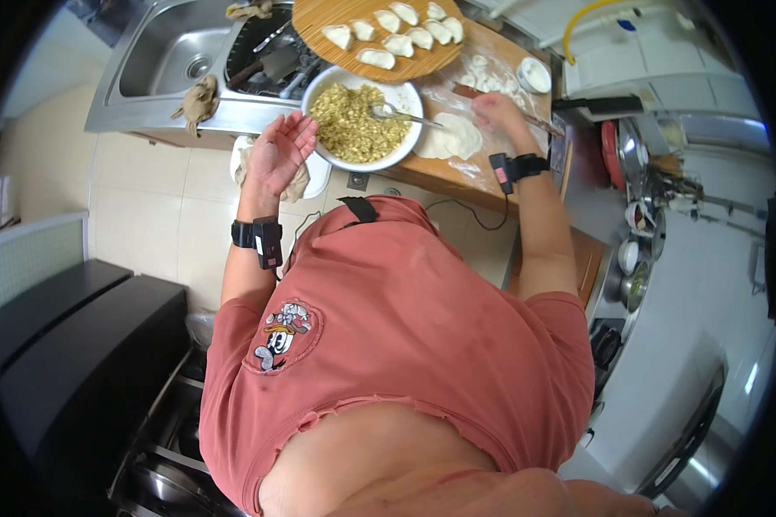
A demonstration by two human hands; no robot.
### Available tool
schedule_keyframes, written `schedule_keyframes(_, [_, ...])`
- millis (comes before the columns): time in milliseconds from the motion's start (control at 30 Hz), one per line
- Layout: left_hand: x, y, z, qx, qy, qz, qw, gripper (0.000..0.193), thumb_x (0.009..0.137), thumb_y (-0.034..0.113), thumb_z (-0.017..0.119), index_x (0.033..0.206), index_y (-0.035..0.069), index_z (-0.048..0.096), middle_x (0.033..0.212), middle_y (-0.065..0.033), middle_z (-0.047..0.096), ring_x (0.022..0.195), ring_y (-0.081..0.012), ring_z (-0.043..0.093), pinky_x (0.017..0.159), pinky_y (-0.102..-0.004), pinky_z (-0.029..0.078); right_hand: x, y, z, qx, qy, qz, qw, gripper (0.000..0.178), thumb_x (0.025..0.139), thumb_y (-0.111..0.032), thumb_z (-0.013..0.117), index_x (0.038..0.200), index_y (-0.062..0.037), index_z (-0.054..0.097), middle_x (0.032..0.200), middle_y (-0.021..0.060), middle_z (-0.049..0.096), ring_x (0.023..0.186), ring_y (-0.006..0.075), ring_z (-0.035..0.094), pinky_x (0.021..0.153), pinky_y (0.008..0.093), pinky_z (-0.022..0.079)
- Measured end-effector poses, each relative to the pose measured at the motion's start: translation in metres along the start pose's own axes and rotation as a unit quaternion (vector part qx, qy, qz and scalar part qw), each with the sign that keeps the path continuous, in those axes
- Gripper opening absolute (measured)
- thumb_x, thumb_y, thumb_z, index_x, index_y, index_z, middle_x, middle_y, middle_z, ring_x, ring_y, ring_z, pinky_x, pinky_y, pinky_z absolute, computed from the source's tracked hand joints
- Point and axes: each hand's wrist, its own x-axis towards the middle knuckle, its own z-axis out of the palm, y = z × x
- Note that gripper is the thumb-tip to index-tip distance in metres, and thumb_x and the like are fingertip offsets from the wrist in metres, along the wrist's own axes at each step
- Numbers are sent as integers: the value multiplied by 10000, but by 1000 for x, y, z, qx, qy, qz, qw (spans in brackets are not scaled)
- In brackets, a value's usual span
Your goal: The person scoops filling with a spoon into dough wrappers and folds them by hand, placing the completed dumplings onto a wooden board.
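While our left hand [280, 155] hovers open, palm up, beside the bowl of filling [359, 123], our right hand [500, 110] presses a dough wrapper [453, 136] near the wooden board's [440, 172] front edge; whether its fingers grip anything, we cannot tell

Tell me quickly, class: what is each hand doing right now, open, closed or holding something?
Left hand: open, palm up, empty, beside the bowl of filling.
Right hand: resting on the floured board by the dough wrapper; open or closed cannot be told.
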Motion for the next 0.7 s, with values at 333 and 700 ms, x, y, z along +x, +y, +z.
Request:
schedule_keyframes(333, [-3,-39,29,17,15,30,999,267,925,199,402,1034,-14,519,983,-156,584,886,-249,581,786,-354,480,1,107,41,-128,194,-45,972,249,674,-208,712,807,-6,648,817,189,647,799,318,626,728,346,486])
schedule_keyframes(700, [-11,-83,63,29,55,90,994,248,932,202,409,974,3,552,950,-125,601,890,-229,595,750,-325,504,10,100,15,24,26,-187,982,188,736,-141,670,860,-26,588,752,82,621,707,152,598,649,271,474])
